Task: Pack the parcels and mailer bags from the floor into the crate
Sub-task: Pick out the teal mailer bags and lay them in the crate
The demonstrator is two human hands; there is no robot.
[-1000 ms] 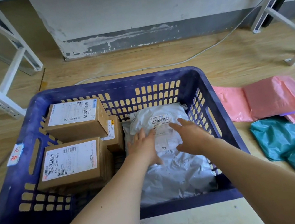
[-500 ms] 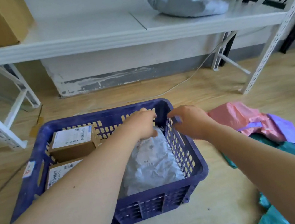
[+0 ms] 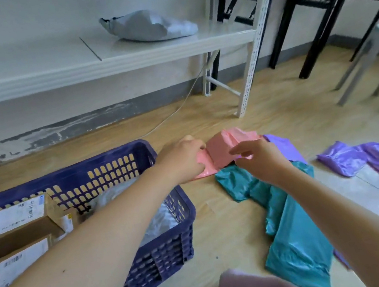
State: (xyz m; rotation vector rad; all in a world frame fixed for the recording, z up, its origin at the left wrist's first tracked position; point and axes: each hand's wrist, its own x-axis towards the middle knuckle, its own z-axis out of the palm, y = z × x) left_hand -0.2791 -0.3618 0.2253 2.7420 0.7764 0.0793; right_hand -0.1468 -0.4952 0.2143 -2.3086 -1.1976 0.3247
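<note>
— Wood floor, white wall behind, white shelf along it with a shelf bag, grey, lying on top. Logged?

— Logged. Left hand?

— Left hand is stretched out past the right rim of the crate. Its fingers are curled and clamped on the left flap of the pink bag.

— Right hand?

— Right hand: fingers bent, slightly apart, tips at the pink bag's near edge. Pinching or only touching, I cannot tell; the edge is blurred.

— Position of the pink bag?

— On the floor, between the two sets of fingers, its bulk just beyond the fingertips.

— Other bags?

— Teal bag lies flat below the right wrist and runs back toward the body. Purple bag sits just beyond the right knuckles, beside the pink one. Second purple bag is well to the right of the right fingers, apart from the rest.

— Crate contents?

— Crate is blue, left of the left fingers, under the left forearm. Far box and near box, both labelled, stand at its left side. Crated bag, pale grey and crumpled, lies at its right, partly hidden by the forearm.
</note>
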